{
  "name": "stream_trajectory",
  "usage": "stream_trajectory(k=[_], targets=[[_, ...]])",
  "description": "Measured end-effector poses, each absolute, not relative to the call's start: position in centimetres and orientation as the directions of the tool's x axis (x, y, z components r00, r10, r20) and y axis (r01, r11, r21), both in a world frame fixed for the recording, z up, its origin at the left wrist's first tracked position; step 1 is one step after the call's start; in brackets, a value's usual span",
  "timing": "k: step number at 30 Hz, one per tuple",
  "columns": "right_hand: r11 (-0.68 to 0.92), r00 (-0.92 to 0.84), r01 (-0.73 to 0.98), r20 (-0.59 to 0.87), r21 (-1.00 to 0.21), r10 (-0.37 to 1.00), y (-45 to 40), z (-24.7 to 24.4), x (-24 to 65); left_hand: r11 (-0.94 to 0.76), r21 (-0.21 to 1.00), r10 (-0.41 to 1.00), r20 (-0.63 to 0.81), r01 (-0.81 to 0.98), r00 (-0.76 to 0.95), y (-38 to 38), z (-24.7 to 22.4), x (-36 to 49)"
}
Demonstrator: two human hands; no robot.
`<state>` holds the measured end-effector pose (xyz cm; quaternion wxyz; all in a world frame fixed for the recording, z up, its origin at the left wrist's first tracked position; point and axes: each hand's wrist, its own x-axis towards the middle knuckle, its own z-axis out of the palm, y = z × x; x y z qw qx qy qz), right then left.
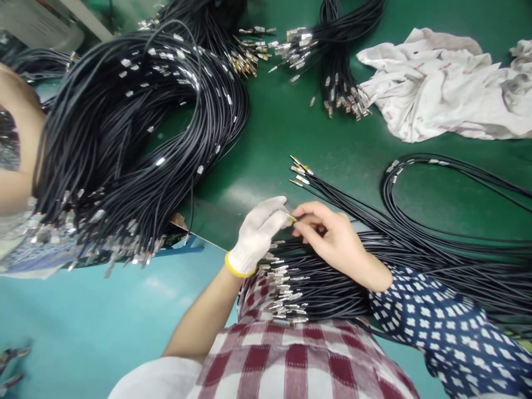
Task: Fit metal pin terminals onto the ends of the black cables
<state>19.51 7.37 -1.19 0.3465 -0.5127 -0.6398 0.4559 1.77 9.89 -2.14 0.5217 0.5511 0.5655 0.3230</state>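
My left hand (256, 234), in a white glove with a yellow cuff, is closed at the small metal-and-yellow tip of a cable connector (291, 218). Bare-fingered, my right hand (336, 237) pinches the same connector from the other side between thumb and forefinger; the cable behind it is hidden by the hand. Under both hands lies a thick bundle of black cables (332, 282), its metal ends pointing left. Just beyond my right hand, a few cable ends (301, 173) with metal and yellow tips lie apart on the green table (266, 149).
At the left hangs a large looped bundle of black cables (216, 127), near another person's arm (25, 127). More cable bundles (344, 33) lie at the back. A crumpled white cloth (440, 88) is at the back right. Looped cables (388, 183) lie on the right.
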Motion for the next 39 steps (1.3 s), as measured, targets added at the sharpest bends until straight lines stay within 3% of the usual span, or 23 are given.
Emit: stream_trajectory(k=[3, 6, 9, 14, 22, 29, 32, 36, 39], targets=[[0.085, -0.212, 0.335, 0.013, -0.939, 0.977, 7.4, -1.3, 19.5, 0.147, 0.924, 0.964, -0.214, 0.352, 0.159, 9.9, -2.0, 1.8], [0.034, -0.229, 0.304, -0.039, -0.952, 0.973, 7.5, -1.4, 19.5, 0.071, 0.902, 0.973, -0.158, 0.426, 0.171, 9.9, -2.0, 2.0], [0.078, -0.215, 0.397, -0.010, -0.915, 0.977, 7.5, -1.5, 19.5, -0.049, 0.878, 0.979, -0.053, 0.476, 0.198, 9.9, -2.5, 2.1], [0.283, -0.253, 0.693, 0.145, -0.662, 0.957, 7.1, -1.9, 19.2, -0.166, 0.849, 0.973, 0.058, 0.501, 0.225, 9.8, -3.6, 1.9], [0.491, -0.371, 0.819, 0.378, -0.297, 0.848, 7.2, -1.7, 18.8, 0.000, 0.856, 0.992, -0.064, 0.518, 0.105, 9.9, -3.6, 2.2], [0.548, -0.445, 0.817, 0.410, -0.178, 0.796, 7.2, -1.8, 18.7, -0.052, 0.836, 0.992, -0.022, 0.547, 0.128, 10.0, -3.6, 2.3], [0.509, -0.406, 0.831, 0.382, -0.222, 0.830, 7.3, -1.7, 18.9, -0.012, 0.851, 0.992, -0.056, 0.525, 0.114, 10.0, -3.5, 2.3], [0.374, -0.278, 0.810, 0.266, -0.451, 0.923, 7.1, -1.0, 20.0, 0.025, 0.886, 0.984, -0.104, 0.462, 0.146, 10.0, -2.9, 2.2], [0.274, -0.230, 0.789, 0.149, -0.551, 0.962, 6.5, -0.6, 21.2, 0.056, 0.907, 0.980, -0.129, 0.417, 0.149, 10.0, -2.6, 2.0]])
